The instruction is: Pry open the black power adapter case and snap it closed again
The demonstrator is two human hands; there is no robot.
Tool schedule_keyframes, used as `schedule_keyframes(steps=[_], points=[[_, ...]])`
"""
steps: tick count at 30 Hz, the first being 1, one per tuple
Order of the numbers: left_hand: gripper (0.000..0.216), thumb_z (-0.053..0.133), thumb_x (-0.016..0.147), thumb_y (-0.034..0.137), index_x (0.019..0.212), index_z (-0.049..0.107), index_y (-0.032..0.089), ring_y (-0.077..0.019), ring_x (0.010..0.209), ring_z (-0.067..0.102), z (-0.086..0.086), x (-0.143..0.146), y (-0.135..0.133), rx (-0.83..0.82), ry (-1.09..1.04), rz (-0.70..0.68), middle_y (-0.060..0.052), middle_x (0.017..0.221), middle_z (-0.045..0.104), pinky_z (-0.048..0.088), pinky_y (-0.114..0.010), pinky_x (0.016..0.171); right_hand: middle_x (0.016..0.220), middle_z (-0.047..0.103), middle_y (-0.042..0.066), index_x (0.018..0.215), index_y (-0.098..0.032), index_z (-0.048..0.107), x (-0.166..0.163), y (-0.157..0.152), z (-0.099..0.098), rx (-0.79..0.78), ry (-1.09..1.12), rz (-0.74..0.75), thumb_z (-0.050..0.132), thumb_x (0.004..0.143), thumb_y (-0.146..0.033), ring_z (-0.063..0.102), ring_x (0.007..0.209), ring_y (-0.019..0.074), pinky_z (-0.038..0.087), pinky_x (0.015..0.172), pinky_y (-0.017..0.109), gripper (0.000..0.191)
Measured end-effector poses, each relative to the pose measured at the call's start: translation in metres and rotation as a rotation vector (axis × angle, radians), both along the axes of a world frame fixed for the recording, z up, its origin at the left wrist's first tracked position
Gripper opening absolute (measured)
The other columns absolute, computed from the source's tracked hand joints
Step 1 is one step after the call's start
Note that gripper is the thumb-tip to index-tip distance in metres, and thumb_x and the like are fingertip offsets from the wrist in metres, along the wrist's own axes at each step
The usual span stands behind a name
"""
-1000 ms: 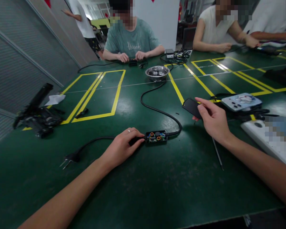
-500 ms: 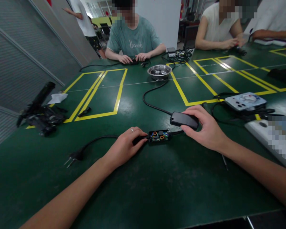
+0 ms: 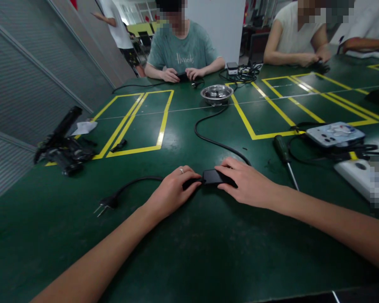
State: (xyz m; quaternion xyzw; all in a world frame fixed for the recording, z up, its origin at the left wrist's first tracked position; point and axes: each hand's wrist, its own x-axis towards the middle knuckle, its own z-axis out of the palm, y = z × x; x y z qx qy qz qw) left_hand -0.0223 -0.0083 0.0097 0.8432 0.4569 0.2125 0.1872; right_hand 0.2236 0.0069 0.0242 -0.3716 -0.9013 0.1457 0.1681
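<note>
Starting at the left, a black camera rig lies near the side edge of the table, well apart from the work. A two-pin plug rests on the surface, and its cord curves to the left hand. That hand's grip is closed on the left end of the black adapter, where the cord enters. The adapter lies flat between both hands. The right hand lies over its right part with fingers flat on top. The thumb is hidden, so I cannot tell whether that grip is closed. The adapter is judged light, rigid and smooth-cased. Its long sides offer the surest hold, the limp cords a poor one. A screwdriver and a phone lie near on the right. Open room is ample toward the near edge.
</note>
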Motion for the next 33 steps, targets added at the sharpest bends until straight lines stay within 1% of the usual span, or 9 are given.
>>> schedule_keyframes(steps=[5, 9, 12, 14, 16, 18, 21, 26, 33], points=[[0.020, 0.050, 0.094, 0.027, 0.107, 0.063, 0.019, -0.0195, 0.095, 0.059, -0.001, 0.001, -0.001, 0.019, 0.028, -0.016, -0.007, 0.102, 0.061, 0.051, -0.036, 0.085, 0.116, 0.058, 0.015, 0.133, -0.011, 0.052, 0.000, -0.002, -0.001, 0.149, -0.141, 0.047, 0.050, 0.092, -0.037, 0.056, 0.104, 0.0282, 0.050, 0.089, 0.047, 0.049], [0.028, 0.049, 0.093, 0.031, 0.117, 0.056, 0.019, -0.0235, 0.104, 0.058, 0.003, 0.002, -0.003, 0.066, 0.118, 0.000, -0.010, 0.114, 0.058, 0.050, -0.041, 0.092, 0.120, 0.057, 0.016, 0.129, -0.011, 0.056, 0.019, 0.004, 0.019, 0.249, -0.092, 0.003, 0.049, 0.092, -0.043, 0.054, 0.109, 0.0293, 0.047, 0.093, 0.047, 0.050], [0.040, 0.050, 0.092, 0.033, 0.129, 0.047, 0.018, -0.0279, 0.117, 0.053, 0.023, 0.006, -0.006, 0.174, 0.202, 0.047, -0.013, 0.130, 0.051, 0.044, -0.048, 0.101, 0.111, 0.062, 0.015, 0.116, -0.013, 0.063, 0.056, 0.015, 0.037, 0.319, 0.034, -0.312, 0.044, 0.094, -0.041, 0.058, 0.101, 0.0272, 0.048, 0.087, 0.043, 0.040], [0.040, 0.048, 0.093, 0.033, 0.130, 0.044, 0.018, -0.0289, 0.122, 0.049, 0.043, 0.013, -0.009, 0.254, 0.216, 0.074, -0.012, 0.134, 0.048, 0.041, -0.049, 0.104, 0.099, 0.065, 0.014, 0.107, -0.016, 0.066, 0.085, 0.025, 0.042, 0.322, -0.011, -0.527, 0.046, 0.093, -0.043, 0.061, 0.090, 0.0280, 0.049, 0.078, 0.044, 0.037], [0.040, 0.047, 0.094, 0.033, 0.131, 0.042, 0.019, -0.0296, 0.126, 0.047, 0.060, 0.024, -0.012, 0.312, 0.209, 0.066, -0.012, 0.138, 0.046, 0.040, -0.049, 0.106, 0.087, 0.066, 0.014, 0.102, -0.015, 0.067, 0.108, 0.033, 0.038, 0.275, -0.105, -0.680, 0.046, 0.091, -0.048, 0.062, 0.079, 0.0281, 0.048, 0.071, 0.044, 0.041], [0.042, 0.047, 0.094, 0.034, 0.133, 0.040, 0.020, -0.0302, 0.131, 0.043, 0.067, 0.038, -0.013, 0.362, 0.200, 0.036, -0.012, 0.141, 0.043, 0.038, -0.049, 0.108, 0.079, 0.066, 0.014, 0.098, -0.013, 0.066, 0.123, 0.038, 0.027, 0.207, -0.188, -0.792, 0.042, 0.090, -0.057, 0.062, 0.074, 0.0296, 0.047, 0.067, 0.044, 0.050], [0.053, 0.047, 0.094, 0.040, 0.139, 0.034, 0.015, -0.0318, 0.136, 0.036, 0.050, 0.057, -0.010, 0.390, 0.237, 0.004, -0.016, 0.145, 0.040, 0.033, -0.050, 0.112, 0.078, 0.066, 0.018, 0.101, -0.011, 0.065, 0.135, 0.042, 0.007, 0.099, -0.285, -0.878, 0.034, 0.087, -0.067, 0.063, 0.071, 0.0342, 0.047, 0.062, 0.046, 0.066], [0.062, 0.045, 0.094, 0.046, 0.143, 0.031, 0.010, -0.0314, 0.124, 0.050, 0.003, 0.070, -0.005, 0.249, 0.400, -0.039, -0.019, 0.136, 0.050, 0.040, -0.047, 0.105, 0.083, 0.068, 0.021, 0.109, -0.009, 0.063, 0.143, 0.044, -0.012, 0.008, -0.380, -0.826, 0.032, 0.080, -0.078, 0.065, 0.072, 0.0371, 0.048, 0.061, 0.048, 0.081], [0.061, 0.050, 0.092, 0.045, 0.142, 0.035, 0.012, -0.0343, 0.133, 0.040, 0.005, 0.066, -0.008, 0.366, 0.364, -0.005, -0.019, 0.144, 0.042, 0.034, -0.052, 0.110, 0.086, 0.069, 0.021, 0.119, -0.008, 0.057, 0.139, 0.043, -0.017, 0.108, -0.415, -0.829, 0.041, 0.080, -0.072, 0.066, 0.070, 0.0339, 0.048, 0.058, 0.043, 0.077]])
